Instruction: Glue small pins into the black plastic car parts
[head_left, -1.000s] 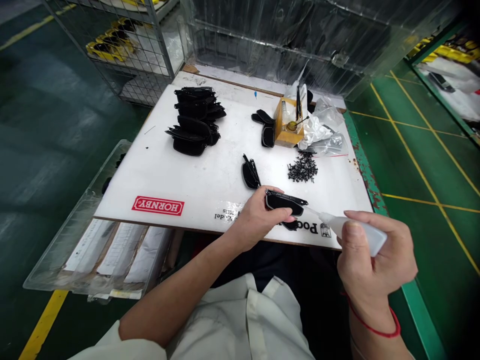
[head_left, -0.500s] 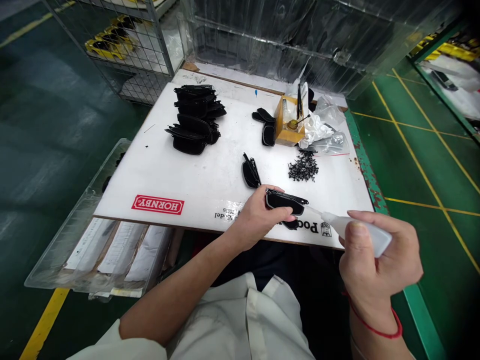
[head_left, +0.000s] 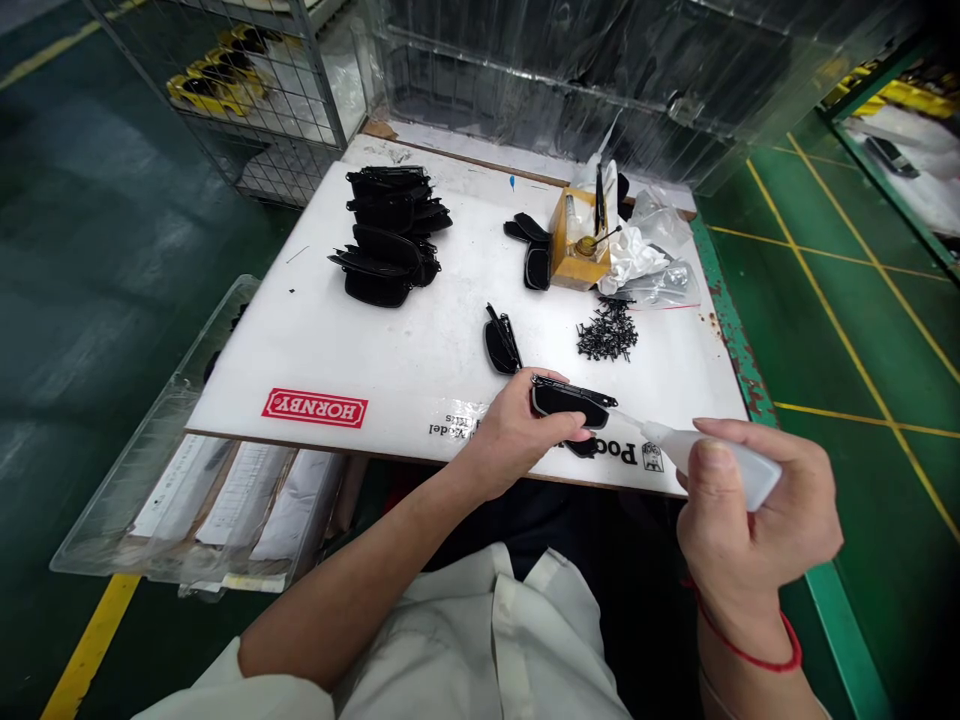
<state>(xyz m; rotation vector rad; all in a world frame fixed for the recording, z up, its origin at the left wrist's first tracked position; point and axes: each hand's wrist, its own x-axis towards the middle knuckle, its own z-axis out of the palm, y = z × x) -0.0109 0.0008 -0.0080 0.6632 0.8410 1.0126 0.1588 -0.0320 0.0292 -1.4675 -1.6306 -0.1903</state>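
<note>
Near the front edge of the white board (head_left: 405,370), my left hand (head_left: 514,435) is closed on a black plastic part (head_left: 570,402) with a flat dark panel and a narrow bar along its top. My right hand (head_left: 757,510) grips a small white squeeze bottle (head_left: 694,455), its thin nozzle pointing left. The nozzle tip is at the right end of the part; whether they touch I cannot tell. Below the left fingertips another black piece (head_left: 583,445) shows partly. A similar black part (head_left: 501,345) lies just beyond my left hand.
Stacks of black parts (head_left: 386,265) stand at the back left. Small black pins (head_left: 607,330) lie in a heap at right, before a yellow box (head_left: 577,265) and plastic bags (head_left: 664,285). A clear bin (head_left: 82,545) sits lower left; a wire rack (head_left: 315,90) stands behind.
Almost nothing differs. My right hand and the squeeze bottle have shifted very slightly to the left; the left hand keeps its hold on the black part.
</note>
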